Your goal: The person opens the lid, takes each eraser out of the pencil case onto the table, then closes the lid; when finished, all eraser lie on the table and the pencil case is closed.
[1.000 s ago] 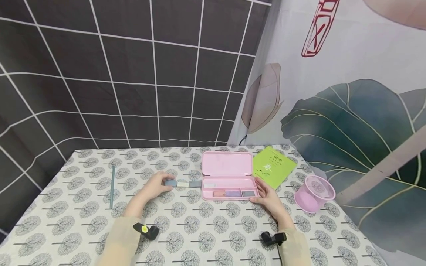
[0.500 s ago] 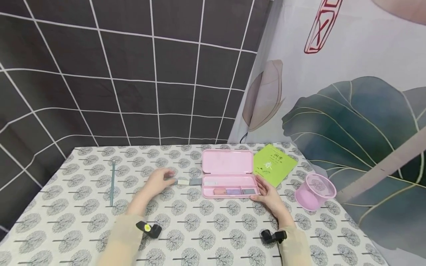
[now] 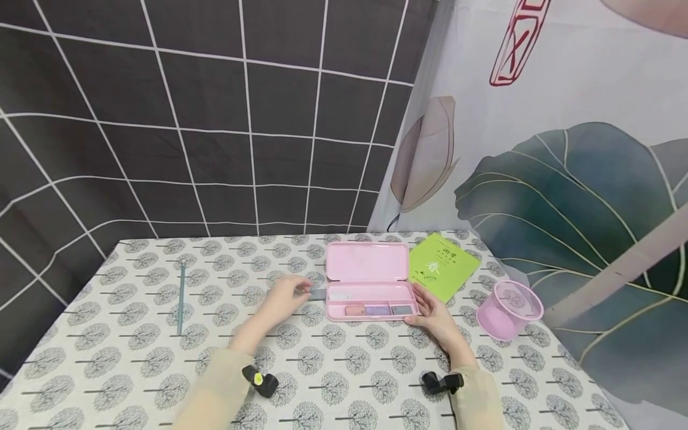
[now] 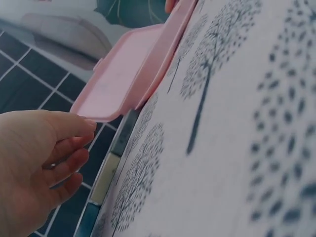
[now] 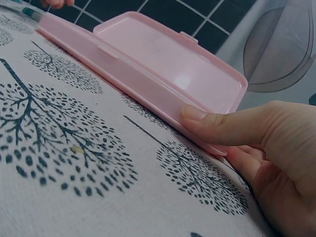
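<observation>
A pink pencil case [image 3: 368, 261] lies with its lid raised. My right hand [image 3: 432, 310] holds its right end, with the thumb [image 5: 197, 112] against the front wall. Inside the case are a white piece [image 3: 340, 295], an orange block [image 3: 355, 310], a purple block [image 3: 377, 310] and a grey block [image 3: 401, 310]. My left hand [image 3: 285, 297] hovers left of the case, fingers loosely bent around nothing. Beside it in the left wrist view runs a row of small blocks: grey-blue [image 4: 123, 132], cream [image 4: 105, 178] and blue [image 4: 88, 219]. In the head view this hand hides most of the row.
A blue-green pencil [image 3: 181, 297] lies at the left of the table. Behind the case's right side is a green booklet [image 3: 443, 266]. To the right stands a pink round container [image 3: 500, 316]. A dark gridded curtain [image 3: 215, 149] hangs behind the table [image 3: 301, 388].
My left hand has left the outer end of the block row and moved right, over the row toward the case. The right hand and the case have stayed put.
</observation>
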`<state>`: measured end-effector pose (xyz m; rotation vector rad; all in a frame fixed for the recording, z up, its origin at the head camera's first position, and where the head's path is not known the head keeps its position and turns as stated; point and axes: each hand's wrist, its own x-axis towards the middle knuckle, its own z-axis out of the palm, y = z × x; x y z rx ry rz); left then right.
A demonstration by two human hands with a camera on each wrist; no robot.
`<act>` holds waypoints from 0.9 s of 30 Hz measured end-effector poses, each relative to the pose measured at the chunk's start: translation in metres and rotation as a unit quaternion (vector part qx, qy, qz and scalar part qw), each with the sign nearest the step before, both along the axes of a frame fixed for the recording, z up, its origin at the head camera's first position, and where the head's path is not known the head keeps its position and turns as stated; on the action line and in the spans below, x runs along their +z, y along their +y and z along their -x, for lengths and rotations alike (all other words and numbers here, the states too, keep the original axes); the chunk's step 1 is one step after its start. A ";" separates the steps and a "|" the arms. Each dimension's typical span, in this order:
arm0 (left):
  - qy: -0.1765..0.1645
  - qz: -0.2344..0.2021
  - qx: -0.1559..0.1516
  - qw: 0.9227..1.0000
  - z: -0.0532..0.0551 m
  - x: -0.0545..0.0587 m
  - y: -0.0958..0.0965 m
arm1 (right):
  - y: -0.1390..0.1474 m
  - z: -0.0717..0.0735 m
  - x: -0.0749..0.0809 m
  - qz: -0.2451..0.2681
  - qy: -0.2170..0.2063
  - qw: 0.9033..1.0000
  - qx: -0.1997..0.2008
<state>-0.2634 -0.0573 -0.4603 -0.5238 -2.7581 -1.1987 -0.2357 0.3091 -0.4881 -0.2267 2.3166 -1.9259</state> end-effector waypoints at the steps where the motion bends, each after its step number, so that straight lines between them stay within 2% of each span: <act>1: -0.001 -0.002 -0.005 1.000 0.000 0.001 0.003 | 0.000 0.000 0.000 0.000 0.000 1.000 -0.001; 9: -0.014 0.000 -0.035 0.999 0.001 0.006 0.029 | 0.000 0.001 0.000 -0.003 -0.003 1.000 -0.005; 18: -0.029 0.037 -0.077 0.996 0.003 0.011 0.055 | 0.000 0.001 0.000 0.007 -0.003 1.000 0.000; 23: -0.029 0.061 -0.085 0.994 0.004 0.014 0.065 | 0.000 0.000 0.000 0.010 -0.001 1.000 0.000; 27: -0.040 0.065 -0.084 0.994 0.003 0.012 0.070 | -0.001 0.000 -0.001 0.009 0.000 1.000 0.000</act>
